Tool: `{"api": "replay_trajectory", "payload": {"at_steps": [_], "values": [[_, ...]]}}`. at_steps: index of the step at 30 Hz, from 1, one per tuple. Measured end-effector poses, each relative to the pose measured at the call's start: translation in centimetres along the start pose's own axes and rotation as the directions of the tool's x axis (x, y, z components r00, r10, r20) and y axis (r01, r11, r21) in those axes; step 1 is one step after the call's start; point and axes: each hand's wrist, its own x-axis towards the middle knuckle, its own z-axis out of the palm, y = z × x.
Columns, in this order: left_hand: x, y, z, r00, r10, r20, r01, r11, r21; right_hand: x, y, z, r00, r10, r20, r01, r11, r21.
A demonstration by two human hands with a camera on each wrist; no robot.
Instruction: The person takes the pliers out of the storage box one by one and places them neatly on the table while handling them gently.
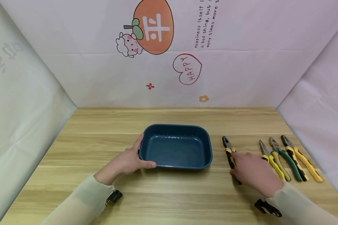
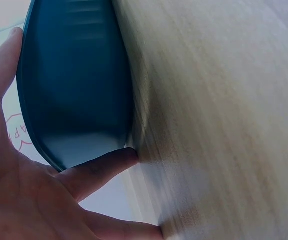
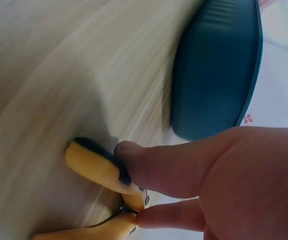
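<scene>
A dark blue rectangular tray (image 1: 176, 153) sits upright on the wooden table, its inside bare. At its left end my left hand (image 1: 129, 161) holds it, thumb on the near rim and fingers spread along the side. The left wrist view shows the tray wall (image 2: 76, 85) between thumb and fingers, with fingertips near the table. To the right, my right hand (image 1: 253, 170) pinches a pair of pliers (image 1: 227, 143) with black and yellow handles lying on the table. In the right wrist view, the thumb presses one handle (image 3: 91, 162); the pliers' head is out of sight there.
Right of my right hand lie several more pliers: long-nose pliers (image 1: 264, 148) with yellow handles, green-and-beige-handled pliers (image 1: 274, 144), and another yellow-and-black pair (image 1: 288, 143). White printed sheets (image 1: 242, 72) wall the table at the back and sides.
</scene>
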Motion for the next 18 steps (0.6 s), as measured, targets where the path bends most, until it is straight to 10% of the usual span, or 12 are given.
{"api": "replay_trajectory", "payload": {"at_steps": [18], "values": [[-0.4,0.3,0.2,1.0,0.008,0.016,-0.009,1.0,0.009,-0.6,4.7,0.1,0.995,0.09,0.053,-0.091,0.996,0.017]]}}
